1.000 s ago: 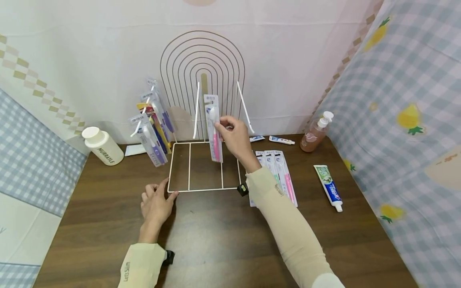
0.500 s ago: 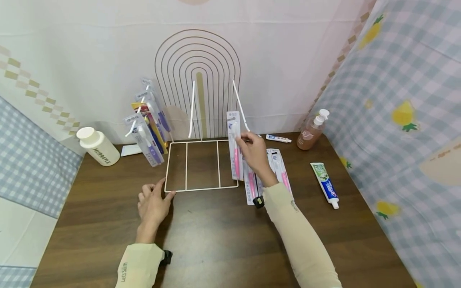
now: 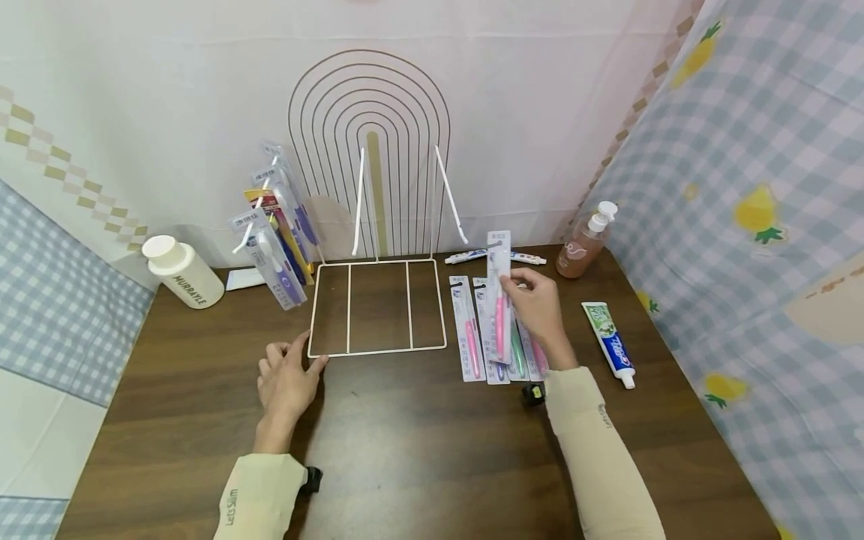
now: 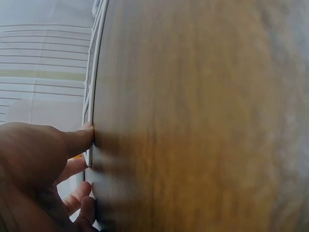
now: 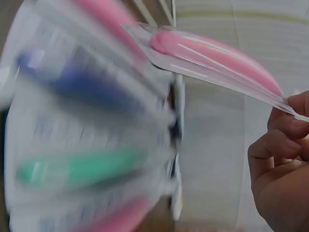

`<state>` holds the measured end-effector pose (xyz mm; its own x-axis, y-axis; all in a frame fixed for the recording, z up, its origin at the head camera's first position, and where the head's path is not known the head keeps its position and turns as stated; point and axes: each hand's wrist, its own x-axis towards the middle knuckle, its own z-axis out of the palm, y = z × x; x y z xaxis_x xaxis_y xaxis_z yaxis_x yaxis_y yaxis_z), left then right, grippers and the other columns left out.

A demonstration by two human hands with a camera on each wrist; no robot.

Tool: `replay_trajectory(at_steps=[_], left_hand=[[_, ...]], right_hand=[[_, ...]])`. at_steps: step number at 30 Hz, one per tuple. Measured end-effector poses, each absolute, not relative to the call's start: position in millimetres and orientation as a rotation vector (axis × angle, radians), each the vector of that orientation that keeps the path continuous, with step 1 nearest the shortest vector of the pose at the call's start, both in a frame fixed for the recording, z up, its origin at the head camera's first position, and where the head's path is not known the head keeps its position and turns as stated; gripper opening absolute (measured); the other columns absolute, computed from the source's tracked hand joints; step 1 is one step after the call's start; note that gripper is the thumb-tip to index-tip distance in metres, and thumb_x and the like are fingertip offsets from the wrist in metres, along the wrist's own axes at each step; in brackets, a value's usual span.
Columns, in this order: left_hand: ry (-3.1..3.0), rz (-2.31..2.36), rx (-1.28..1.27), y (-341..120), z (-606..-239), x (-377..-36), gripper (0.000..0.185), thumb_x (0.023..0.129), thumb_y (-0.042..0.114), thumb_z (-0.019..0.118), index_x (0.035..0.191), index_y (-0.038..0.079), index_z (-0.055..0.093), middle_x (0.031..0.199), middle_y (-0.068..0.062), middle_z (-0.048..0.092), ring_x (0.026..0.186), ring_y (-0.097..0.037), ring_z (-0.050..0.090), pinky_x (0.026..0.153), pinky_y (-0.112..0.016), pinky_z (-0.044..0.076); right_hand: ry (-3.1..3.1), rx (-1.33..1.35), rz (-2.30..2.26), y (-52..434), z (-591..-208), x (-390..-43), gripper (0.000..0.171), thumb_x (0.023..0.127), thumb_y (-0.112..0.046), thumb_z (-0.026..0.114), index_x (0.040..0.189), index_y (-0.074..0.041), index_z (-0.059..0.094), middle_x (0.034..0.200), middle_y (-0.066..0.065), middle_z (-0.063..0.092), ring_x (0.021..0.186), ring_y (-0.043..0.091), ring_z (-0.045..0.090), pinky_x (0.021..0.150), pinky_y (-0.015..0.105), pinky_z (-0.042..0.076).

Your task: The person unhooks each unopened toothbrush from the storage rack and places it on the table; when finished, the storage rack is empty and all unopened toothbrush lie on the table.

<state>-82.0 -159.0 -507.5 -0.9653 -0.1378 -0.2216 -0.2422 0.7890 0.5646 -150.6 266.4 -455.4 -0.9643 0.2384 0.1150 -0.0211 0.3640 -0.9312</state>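
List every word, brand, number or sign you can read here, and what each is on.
"MURRAYLE": white bottle.
"Let's Slim": left sleeve.
Right sleeve: print too small to read surely.
Toothbrush pack in the right hand, loose packs and hanging packs: printing too small or blurred.
Large toothpaste tube and two small tubes: lettering unclear.
Pump bottle: white script, unreadable.

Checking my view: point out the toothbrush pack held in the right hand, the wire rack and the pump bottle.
Held toothbrush pack (image 3: 499, 313): head view, on the pink handle.
Wire rack (image 3: 378, 352): head view, on its base's front bar.
Pump bottle (image 3: 578, 253): head view, on its body.
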Motion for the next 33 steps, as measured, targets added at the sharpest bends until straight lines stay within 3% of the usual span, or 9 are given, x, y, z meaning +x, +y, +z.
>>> replay_trajectory(at_steps=[3,8,20,23,28,33], left_hand=[[2.815,0.918,-0.300,-159,-507,-84,0.068,0.118,0.038,0.062,0.177,0.016,0.039,0.160,-0.030,0.036,0.127,-0.051,0.038,0.104,-0.067,0.040],[2.815,0.925,-0.304,-159,-506,-85,0.068,0.118,0.037,0.063,0.177,0.015,0.039,0.159,-0.030,0.036,0.128,-0.052,0.038,0.105,-0.069,0.040],[2.840,0.918,-0.308,-156,-505,-85,0.066,0.116,0.037,0.065,0.175,0.015,0.042,0.156,-0.030,0.038,0.131,-0.054,0.040,0.104,-0.069,0.040],[2.845,0.910,-0.307,-156,-506,-85,0.066,0.116,0.038,0.065,0.175,0.016,0.042,0.156,-0.030,0.038,0.130,-0.054,0.040,0.102,-0.068,0.041],[2.837,0.903,-0.304,-156,-507,-83,0.067,0.116,0.038,0.065,0.175,0.016,0.042,0.157,-0.030,0.037,0.129,-0.054,0.040,0.103,-0.068,0.041],[2.824,0.910,-0.308,-157,-508,-81,0.068,0.116,0.039,0.065,0.176,0.017,0.041,0.158,-0.030,0.036,0.129,-0.053,0.039,0.103,-0.069,0.041]], right_hand=[[-2.427,-0.263,1.595,289,-459,-149,0.029,0.109,-0.017,0.076,0.123,0.008,0.082,0.094,0.007,0.078,0.075,0.001,0.064,0.067,0.015,0.053],[-2.504,-0.304,1.502,319,-461,-148,0.033,0.110,-0.019,0.073,0.126,0.009,0.081,0.093,0.006,0.077,0.076,0.002,0.062,0.069,0.016,0.052],[-2.722,-0.369,1.338,360,-473,-148,0.037,0.114,-0.018,0.066,0.132,0.012,0.077,0.115,0.026,0.078,0.086,0.004,0.060,0.075,0.016,0.049],[-2.782,-0.388,1.316,363,-476,-150,0.040,0.116,-0.020,0.062,0.135,0.012,0.076,0.121,0.027,0.078,0.093,0.012,0.064,0.081,0.021,0.050],[-2.893,-0.464,1.323,366,-484,-152,0.045,0.118,-0.024,0.055,0.140,0.012,0.073,0.136,0.030,0.074,0.114,0.031,0.067,0.099,0.039,0.053],[-2.918,-0.530,1.342,366,-494,-152,0.046,0.118,-0.024,0.054,0.143,0.011,0.072,0.143,0.031,0.073,0.122,0.034,0.066,0.108,0.048,0.053]])
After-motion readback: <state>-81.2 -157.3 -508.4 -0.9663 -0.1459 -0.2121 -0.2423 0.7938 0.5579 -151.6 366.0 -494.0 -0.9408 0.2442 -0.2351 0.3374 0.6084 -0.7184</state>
